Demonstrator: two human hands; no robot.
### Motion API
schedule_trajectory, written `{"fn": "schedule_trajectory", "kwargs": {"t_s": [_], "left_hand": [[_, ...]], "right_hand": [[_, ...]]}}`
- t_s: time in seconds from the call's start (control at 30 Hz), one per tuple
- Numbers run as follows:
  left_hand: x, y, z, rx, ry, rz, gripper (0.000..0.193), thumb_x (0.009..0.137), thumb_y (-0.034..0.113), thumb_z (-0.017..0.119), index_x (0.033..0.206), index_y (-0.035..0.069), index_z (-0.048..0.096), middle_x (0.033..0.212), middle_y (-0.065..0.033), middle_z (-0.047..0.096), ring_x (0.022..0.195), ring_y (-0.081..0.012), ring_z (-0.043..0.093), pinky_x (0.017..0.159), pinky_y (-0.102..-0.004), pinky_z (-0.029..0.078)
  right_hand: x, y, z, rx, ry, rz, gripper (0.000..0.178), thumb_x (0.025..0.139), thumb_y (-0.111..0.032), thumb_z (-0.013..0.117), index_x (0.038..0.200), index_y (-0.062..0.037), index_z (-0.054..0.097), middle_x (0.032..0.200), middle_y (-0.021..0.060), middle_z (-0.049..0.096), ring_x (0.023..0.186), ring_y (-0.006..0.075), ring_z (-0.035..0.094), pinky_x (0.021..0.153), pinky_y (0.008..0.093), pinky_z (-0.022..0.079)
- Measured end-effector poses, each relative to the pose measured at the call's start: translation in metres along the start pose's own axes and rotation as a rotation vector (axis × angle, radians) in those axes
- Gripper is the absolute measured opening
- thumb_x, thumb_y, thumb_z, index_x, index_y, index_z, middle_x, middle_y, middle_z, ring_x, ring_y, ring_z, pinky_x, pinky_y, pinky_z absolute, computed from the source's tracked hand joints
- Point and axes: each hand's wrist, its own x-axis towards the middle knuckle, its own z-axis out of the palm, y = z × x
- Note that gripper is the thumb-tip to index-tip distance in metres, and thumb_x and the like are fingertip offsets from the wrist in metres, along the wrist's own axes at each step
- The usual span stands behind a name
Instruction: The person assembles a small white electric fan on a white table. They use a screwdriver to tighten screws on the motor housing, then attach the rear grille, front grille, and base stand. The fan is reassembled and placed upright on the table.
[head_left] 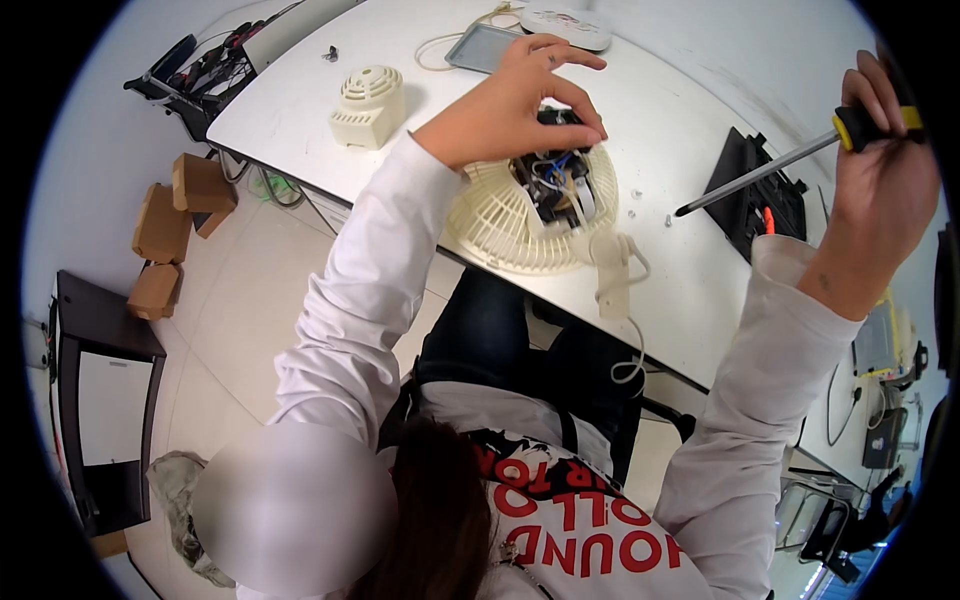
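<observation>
An electric fan lies on the white table with its cream grille (pixel 490 225) downward. Its motor (pixel 553 185) is exposed, showing black parts and blue wires. Over the motor's far end is my left hand (pixel 525 100), thumb and forefinger pinched together, the other fingers stretched out. Whatever is between those fingertips is too small or hidden to make out. My right hand (pixel 880 180), raised at the right, grips the black and yellow handle of a screwdriver (pixel 765 173). The screwdriver's tip points left and down, near several small pieces (pixel 668 220) on the table.
A cream motor cover (pixel 368 108) stands on the table at the left. At the back lie a grey tray (pixel 485 48) and a white round base (pixel 566 28). A black tool case (pixel 745 190) is at the right. The fan's cord (pixel 632 350) hangs over the near edge.
</observation>
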Motion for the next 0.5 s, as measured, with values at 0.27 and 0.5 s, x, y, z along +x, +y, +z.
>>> {"fn": "schedule_trajectory", "kwargs": {"t_s": [0.27,0.5], "left_hand": [[-0.003,0.008,0.001,-0.043,0.012,-0.003,0.007,0.073,0.016,0.074,0.078,0.013,0.070,0.143,-0.0099,0.041,0.135,-0.0373,0.019,0.109,-0.0495,0.018],[-0.002,0.008,0.003,0.003,0.026,0.018,0.011,0.071,0.016,0.074,0.078,0.010,0.068,0.137,-0.0149,0.042,0.131,-0.0439,0.022,0.103,-0.0498,0.030]], "right_hand": [[-0.002,0.057,0.020,0.175,-0.011,-0.010,0.035,0.099,-0.026,0.043,0.115,0.0039,0.051,0.108,0.0157,0.050,0.082,0.0212,0.052,0.074,0.0283,0.044],[-0.008,0.078,0.021,0.234,-0.013,0.006,0.037,0.098,-0.030,0.043,0.115,0.0015,0.052,0.105,0.0137,0.050,0.078,0.0200,0.051,0.070,0.0282,0.043]]}}
